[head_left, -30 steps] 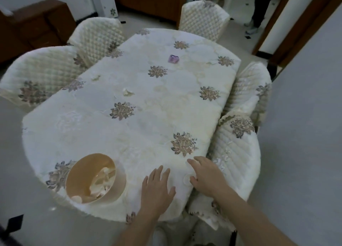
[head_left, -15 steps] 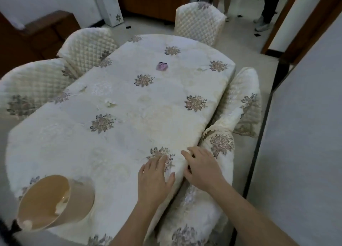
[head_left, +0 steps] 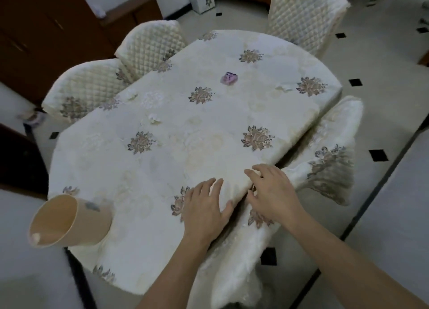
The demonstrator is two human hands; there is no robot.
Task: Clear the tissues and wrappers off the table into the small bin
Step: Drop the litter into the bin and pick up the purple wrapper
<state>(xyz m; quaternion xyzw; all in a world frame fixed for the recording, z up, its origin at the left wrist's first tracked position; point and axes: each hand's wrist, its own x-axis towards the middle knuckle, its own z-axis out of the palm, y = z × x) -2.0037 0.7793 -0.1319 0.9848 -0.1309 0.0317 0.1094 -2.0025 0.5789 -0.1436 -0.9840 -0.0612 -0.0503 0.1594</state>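
A long table (head_left: 209, 127) under a cream flowered cloth fills the view. A small beige bin (head_left: 69, 220) stands at its near left corner, tilted in this wide view, with a bit of tissue at its rim. A crumpled white tissue (head_left: 154, 119) lies mid-table on the left. A purple wrapper (head_left: 229, 78) lies farther back near the centre. Another pale scrap (head_left: 284, 88) shows near the far right edge. My left hand (head_left: 204, 209) lies flat on the cloth at the near right edge. My right hand (head_left: 271, 192) rests beside it on the table's edge, fingers spread.
Quilted cream chairs ring the table: two on the left (head_left: 92, 88), one at the far end (head_left: 304, 13), and a covered one (head_left: 332, 155) close on the right. Dark wooden cabinets (head_left: 34, 30) line the left wall. Tiled floor lies to the right.
The view has shifted to the right along the table, so the bin sits farther left. Both hands have slid along the near right edge and stay flat on the cloth.
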